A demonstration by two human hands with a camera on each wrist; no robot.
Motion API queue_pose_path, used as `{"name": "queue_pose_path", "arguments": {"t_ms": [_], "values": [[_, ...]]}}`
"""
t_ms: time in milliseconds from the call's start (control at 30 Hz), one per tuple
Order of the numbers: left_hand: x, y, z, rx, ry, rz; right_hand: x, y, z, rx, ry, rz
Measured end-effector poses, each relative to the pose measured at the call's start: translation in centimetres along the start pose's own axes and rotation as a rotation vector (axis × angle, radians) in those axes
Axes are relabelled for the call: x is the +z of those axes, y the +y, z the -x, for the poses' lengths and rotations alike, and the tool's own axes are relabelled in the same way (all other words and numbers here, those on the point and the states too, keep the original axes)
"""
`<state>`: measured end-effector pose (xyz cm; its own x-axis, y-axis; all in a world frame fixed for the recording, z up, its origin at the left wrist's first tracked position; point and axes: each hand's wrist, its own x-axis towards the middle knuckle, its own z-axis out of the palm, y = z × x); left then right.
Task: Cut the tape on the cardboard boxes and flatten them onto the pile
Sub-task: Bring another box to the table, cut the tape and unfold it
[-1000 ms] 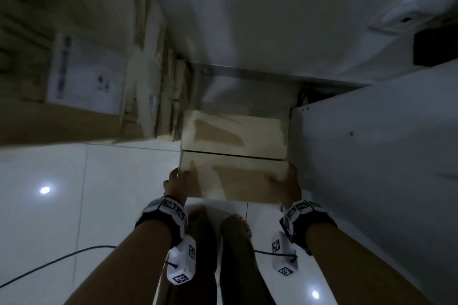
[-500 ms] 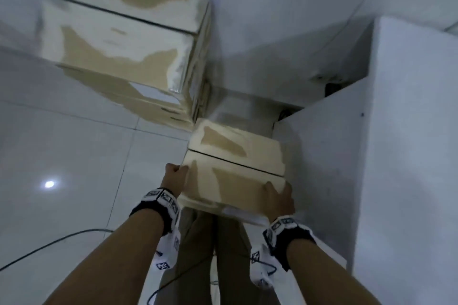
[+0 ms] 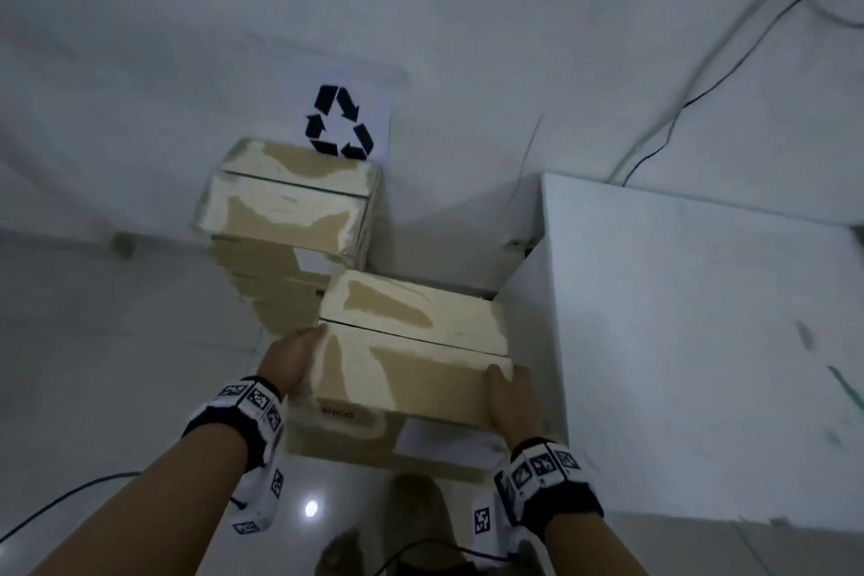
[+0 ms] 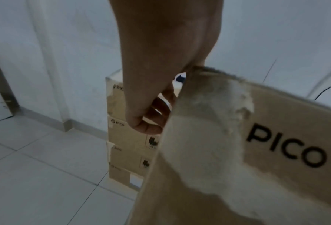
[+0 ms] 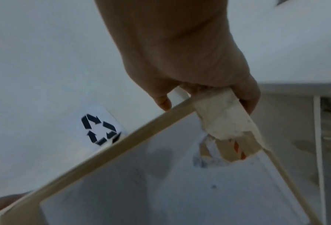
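a cardboard box (image 3: 411, 355) is held up in front of the person, off the floor, between both hands. its two top flaps meet along a closed seam, and much of its surface is peeled pale where the outer paper has torn away. "pico" is printed in black on the near side, and a white label sits at the lower right corner of that side.

the left hand (image 3: 292, 360) grips the box's left end, thumb on top at the seam and fingers curled round the edge, as the left wrist view shows. the right hand (image 3: 509, 402) clamps the near right corner, thumb on top and fingers wrapped over the torn edge.

just beyond the box, to its left, a stack of like boxes (image 3: 285, 210) stands on the tiled floor (image 3: 93, 365) against the white wall; in the left wrist view four are stacked. above the stack a sheet with a black recycling sign (image 3: 339, 122) is fixed to the wall. a white cabinet (image 3: 678, 341) stands close at the box's right. black cables (image 3: 729, 75) run down the wall behind it.
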<state>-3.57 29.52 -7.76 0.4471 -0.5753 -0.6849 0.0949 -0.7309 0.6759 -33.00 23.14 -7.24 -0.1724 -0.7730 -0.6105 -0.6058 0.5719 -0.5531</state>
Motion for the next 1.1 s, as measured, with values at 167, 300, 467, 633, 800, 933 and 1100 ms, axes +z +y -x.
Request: {"name": "queue_pose_path", "arguments": {"t_ms": [167, 300, 467, 633, 800, 933, 1100], "values": [[-1.6, 3.7, 5.2, 0.148, -0.054, 0.117, -4.0, -1.4, 4.0, -0.164, 0.100, -0.087], [-1.6, 7.8, 5.7, 0.260, -0.118, 0.106, -8.3, -2.8, 5.7, -0.281, 0.177, -0.107], [2.8, 16.1, 12.2, 0.518, -0.181, 0.099, -17.3, -3.8, 6.8, -0.282, 0.345, -0.170], [11.0, 21.4, 15.1, 0.700, -0.223, -0.045, -26.7, -2.7, 5.8, -0.338, 0.360, -0.462], [21.8, 24.4, 18.6, 0.730, -0.326, -0.027, -35.4, -0.6, 3.9, -0.375, 0.179, -1.047], [29.3, 26.3, 22.3, 0.478, -0.536, 0.105, -41.4, 2.7, 2.0, -0.412, 0.253, -1.132], [36.6, 27.6, 23.9, 0.337, -0.586, 0.281, -44.8, 9.0, -2.3, -0.567, 0.268, -0.974]]}}
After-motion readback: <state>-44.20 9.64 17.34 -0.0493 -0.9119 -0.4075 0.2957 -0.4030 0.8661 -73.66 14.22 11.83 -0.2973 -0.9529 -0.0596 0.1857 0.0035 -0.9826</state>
